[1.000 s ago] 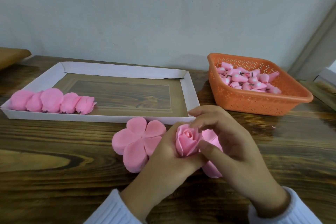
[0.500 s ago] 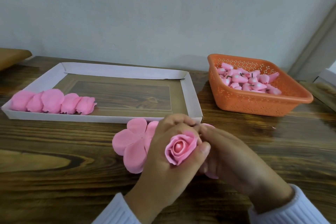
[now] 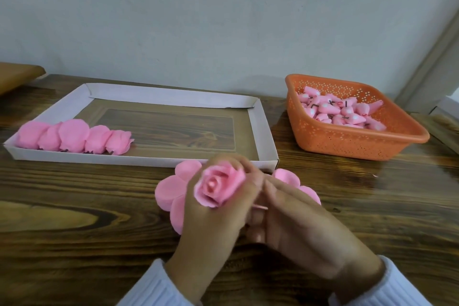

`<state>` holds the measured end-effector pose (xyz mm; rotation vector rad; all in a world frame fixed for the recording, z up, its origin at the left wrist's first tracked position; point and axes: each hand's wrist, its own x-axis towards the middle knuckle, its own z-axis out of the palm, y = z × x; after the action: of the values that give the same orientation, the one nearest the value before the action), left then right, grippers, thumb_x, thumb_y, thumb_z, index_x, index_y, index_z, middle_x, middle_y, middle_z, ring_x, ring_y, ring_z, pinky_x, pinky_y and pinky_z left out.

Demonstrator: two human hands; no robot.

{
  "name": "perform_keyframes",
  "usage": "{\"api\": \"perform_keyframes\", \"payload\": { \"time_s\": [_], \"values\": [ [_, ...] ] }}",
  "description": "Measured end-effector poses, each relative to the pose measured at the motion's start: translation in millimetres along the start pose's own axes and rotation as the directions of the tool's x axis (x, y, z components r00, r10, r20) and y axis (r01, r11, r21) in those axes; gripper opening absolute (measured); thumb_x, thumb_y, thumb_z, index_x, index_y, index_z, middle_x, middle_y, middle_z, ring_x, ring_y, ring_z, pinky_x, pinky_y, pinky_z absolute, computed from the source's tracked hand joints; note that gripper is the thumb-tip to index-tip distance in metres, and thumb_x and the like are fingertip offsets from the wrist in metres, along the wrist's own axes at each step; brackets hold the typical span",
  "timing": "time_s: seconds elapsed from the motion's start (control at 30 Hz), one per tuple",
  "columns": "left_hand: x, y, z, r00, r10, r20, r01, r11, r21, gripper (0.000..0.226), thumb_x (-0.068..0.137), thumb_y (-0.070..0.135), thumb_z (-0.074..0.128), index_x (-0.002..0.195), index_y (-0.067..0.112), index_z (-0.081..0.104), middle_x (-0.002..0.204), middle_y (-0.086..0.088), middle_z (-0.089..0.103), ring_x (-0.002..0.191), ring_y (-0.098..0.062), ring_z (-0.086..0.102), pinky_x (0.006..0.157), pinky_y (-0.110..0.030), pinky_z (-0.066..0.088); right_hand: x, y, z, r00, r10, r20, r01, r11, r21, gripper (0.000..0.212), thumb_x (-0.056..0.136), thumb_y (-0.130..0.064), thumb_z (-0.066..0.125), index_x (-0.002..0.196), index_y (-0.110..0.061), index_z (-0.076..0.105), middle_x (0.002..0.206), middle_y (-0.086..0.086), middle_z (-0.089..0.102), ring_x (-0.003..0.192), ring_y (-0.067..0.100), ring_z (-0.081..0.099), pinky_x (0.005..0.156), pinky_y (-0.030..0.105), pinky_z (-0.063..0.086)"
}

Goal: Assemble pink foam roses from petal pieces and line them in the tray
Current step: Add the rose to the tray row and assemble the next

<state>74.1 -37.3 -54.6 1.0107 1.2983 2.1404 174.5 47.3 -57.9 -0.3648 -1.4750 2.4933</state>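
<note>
My left hand [image 3: 213, 228] grips a pink foam rose [image 3: 218, 185], its bloom facing me, just in front of the tray's near right corner. My right hand [image 3: 298, 226] presses against the rose's right side, its fingertips at the rose's base; exactly what they pinch is blurred. A flat stack of pink flower-shaped petal pieces [image 3: 169, 191] lies on the table under my left hand. Another petal piece [image 3: 295, 182] shows behind my right hand. A white cardboard tray [image 3: 263, 131] holds a row of several finished roses [image 3: 74, 140] along its left front.
An orange perforated basket [image 3: 347, 143] with several pink rose buds [image 3: 342, 113] stands at the right, beside the tray. The dark wooden table [image 3: 74, 231] meets a pale wall behind. A brown wooden edge [image 3: 17, 74] juts in at far left.
My left hand has turned the rose so its bloom faces me and raised it slightly toward the tray. My right hand has slid from the top of the rose to its right side.
</note>
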Motion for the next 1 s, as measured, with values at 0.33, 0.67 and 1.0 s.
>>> {"api": "perform_keyframes", "payload": {
  "time_s": [0.33,0.67,1.0],
  "values": [
    [31,3,-33,0.849,-0.137,-0.51,0.029,0.976,-0.215,0.024,0.077,0.03,0.05,0.055,0.027,0.06,0.066,0.009,0.063,0.076,-0.007,0.063,0.068,-0.026,0.045,1,1,6,0.86,-0.489,-0.145,0.074,0.4,-0.914,0.019,0.089,-0.01,0.061,0.085,-0.029,0.064,0.087,-0.015,0.065,0.079,0.002,0.061,0.065,0.008,0.043],
    [41,-6,-42,0.782,-0.537,-0.316,0.134,0.64,-0.757,0.024,0.08,0.021,0.068,0.064,0.02,0.052,0.056,0.007,0.049,0.054,-0.008,0.052,0.069,-0.023,0.044,27,4,22,0.949,-0.265,0.17,0.105,-0.245,-0.964,0.018,0.088,-0.03,0.059,0.101,-0.023,0.068,0.101,-0.005,0.067,0.1,0.018,0.054,0.087,0.035,0.04],
    [41,-9,-47,0.764,-0.59,-0.263,0.123,0.532,-0.838,0.032,0.085,0.039,0.062,0.063,0.019,0.05,0.056,0.005,0.051,0.05,-0.013,0.057,0.071,-0.027,0.045,28,-4,20,0.958,-0.232,0.169,0.116,-0.228,-0.967,0.025,0.095,-0.032,0.048,0.084,-0.021,0.068,0.089,-0.002,0.065,0.092,0.02,0.055,0.086,0.04,0.04]
  ]
}}
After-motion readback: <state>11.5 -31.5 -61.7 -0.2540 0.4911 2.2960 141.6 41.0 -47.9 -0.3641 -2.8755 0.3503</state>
